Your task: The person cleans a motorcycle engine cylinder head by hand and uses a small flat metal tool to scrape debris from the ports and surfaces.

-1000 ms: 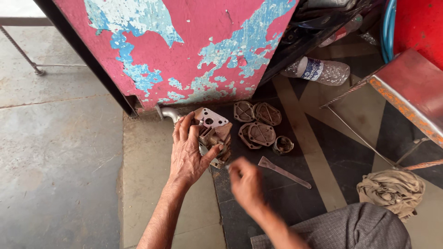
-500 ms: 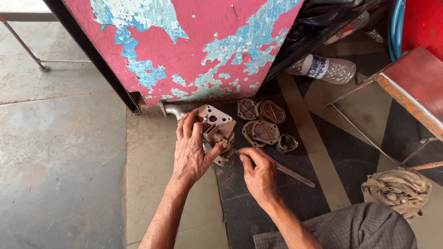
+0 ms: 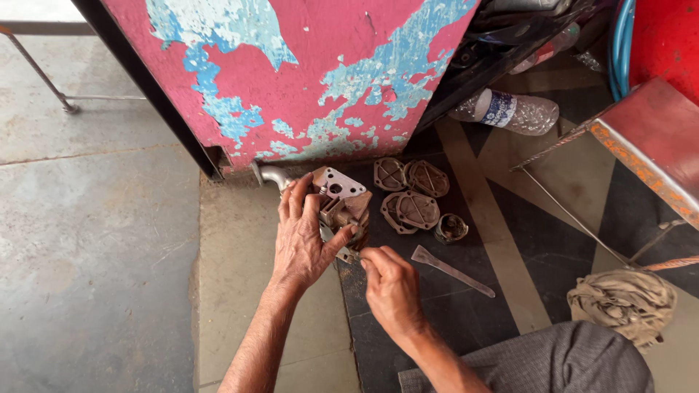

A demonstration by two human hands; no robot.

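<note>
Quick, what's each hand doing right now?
Left hand: closed around the rusty metal part.
Right hand: fingertips pinched at the part's lower edge; what it holds cannot be told.

Hands and parts on the floor before a panel

The left hand [image 3: 306, 236] grips the rusty cast-metal housing [image 3: 344, 207], which stands on the floor just before the peeling painted metal panel [image 3: 306, 73]; the right hand [image 3: 393, 291] meets its near edge. Right of the housing lie four round rusted metal covers [image 3: 411, 196], with a flat metal scraper [image 3: 451, 271] nearer the person. Behind the covers lies a clear plastic bottle [image 3: 513, 110]; far right sits a crumpled cloth rag [image 3: 622, 302].
</note>
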